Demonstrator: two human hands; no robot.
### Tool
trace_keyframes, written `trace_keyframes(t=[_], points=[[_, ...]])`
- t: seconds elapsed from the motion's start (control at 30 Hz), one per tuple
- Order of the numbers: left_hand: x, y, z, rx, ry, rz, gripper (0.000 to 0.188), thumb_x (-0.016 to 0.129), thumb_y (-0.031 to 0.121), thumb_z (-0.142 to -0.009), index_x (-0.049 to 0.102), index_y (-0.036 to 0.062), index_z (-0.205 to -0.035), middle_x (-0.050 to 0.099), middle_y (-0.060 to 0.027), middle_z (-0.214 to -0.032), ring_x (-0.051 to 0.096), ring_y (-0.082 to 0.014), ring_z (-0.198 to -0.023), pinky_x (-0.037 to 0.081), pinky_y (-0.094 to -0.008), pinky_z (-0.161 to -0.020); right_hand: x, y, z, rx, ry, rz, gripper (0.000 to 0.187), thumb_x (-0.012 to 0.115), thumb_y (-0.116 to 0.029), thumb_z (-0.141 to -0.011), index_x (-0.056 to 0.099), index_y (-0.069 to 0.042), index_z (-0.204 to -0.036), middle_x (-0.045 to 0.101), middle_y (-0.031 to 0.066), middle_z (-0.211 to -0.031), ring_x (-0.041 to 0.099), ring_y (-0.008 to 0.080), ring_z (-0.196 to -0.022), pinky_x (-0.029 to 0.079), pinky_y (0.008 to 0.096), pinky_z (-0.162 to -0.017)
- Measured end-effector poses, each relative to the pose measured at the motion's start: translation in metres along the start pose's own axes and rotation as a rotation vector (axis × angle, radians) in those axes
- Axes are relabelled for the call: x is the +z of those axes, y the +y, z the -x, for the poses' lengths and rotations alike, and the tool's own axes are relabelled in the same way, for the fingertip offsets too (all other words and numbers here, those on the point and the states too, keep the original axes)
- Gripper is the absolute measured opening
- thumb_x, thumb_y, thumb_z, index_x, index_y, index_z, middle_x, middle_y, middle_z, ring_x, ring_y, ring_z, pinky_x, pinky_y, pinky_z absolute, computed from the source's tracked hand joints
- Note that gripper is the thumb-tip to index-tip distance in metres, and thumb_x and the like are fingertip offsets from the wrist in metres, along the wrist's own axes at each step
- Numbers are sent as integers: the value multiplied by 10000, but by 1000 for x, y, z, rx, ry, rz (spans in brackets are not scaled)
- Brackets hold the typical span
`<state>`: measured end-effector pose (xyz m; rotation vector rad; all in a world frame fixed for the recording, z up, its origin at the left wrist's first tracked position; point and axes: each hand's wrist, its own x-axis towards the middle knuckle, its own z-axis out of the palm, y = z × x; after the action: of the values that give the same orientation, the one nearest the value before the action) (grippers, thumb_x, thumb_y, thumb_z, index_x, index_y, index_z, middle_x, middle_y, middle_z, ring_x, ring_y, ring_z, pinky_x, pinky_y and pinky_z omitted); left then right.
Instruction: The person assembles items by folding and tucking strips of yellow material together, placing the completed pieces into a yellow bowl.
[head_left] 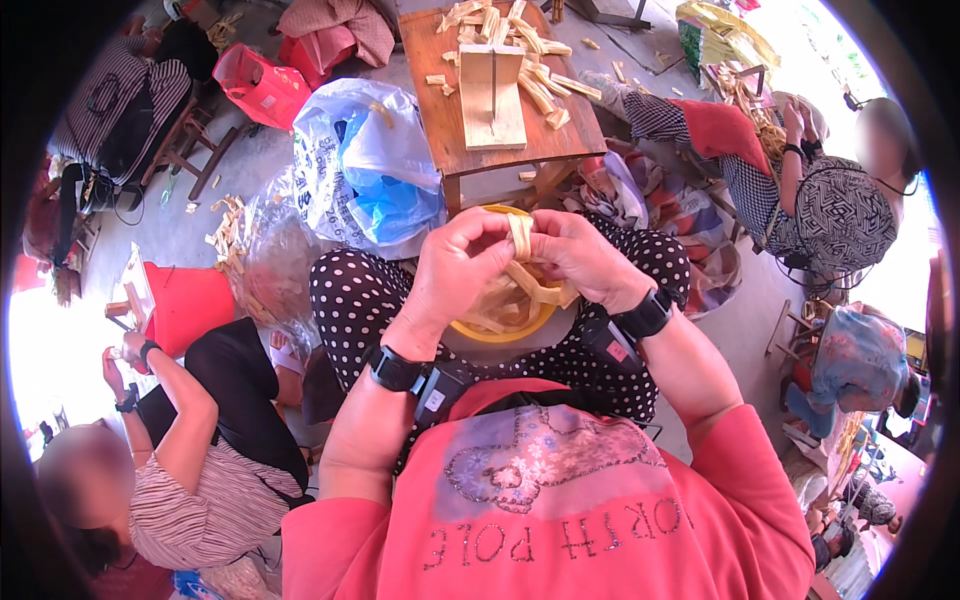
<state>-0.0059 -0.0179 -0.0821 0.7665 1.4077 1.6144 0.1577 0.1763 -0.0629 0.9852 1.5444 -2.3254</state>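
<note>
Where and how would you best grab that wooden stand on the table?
I'd probably pinch the wooden stand by the side edges of its seemingly upright board, coming from the near side: it stands close to the table's near edge, while pale strips crowd its far side and right.

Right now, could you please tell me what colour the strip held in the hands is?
The strip is pale yellow; it shows best in the head view.

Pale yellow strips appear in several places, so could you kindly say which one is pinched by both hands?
It is the strip between the left hand and right hand, over the yellow basin; those on the brown table lie untouched.
</note>
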Motion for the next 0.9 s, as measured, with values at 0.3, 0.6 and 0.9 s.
trace_keyframes(t=[0.3, 0.6, 0.9], points=[[-32, -28, -14, -78, 259, 386, 235, 839, -95, -1136, 734, 52, -1286, 841, -33, -1258, 768, -81, -1026, 636, -251, -908, -17, -35, 1, -217, 59, 330, 296, 889, -298, -1226, 863, -3, -1210, 796, -51, -1005, 666, 34, -886, 534, 279, -749], [-66, 33, -31, 17, -210, -326, 582, 799, 89, -1201, 704, 18, -1771, 850, -102, -1579, 789, -175, -1455, 615, -406, -1274, 8, -65, 10, -548, 159, 766, 196, 938, -160, -1139, 829, -5, -1191, 874, 140, -1011, 855, 240, -913, 663, 399, -867], [-73, 27, -48, -158, -303, -169, 640, 639, -65, -1232, 656, 66, -1859, 952, -102, -1333, 900, -150, -1242, 701, -344, -1135, 0, -70, 3, -649, 256, 874, 155, 908, -116, -1124, 789, -31, -1177, 844, 188, -963, 852, 430, -887, 652, 478, -800]])
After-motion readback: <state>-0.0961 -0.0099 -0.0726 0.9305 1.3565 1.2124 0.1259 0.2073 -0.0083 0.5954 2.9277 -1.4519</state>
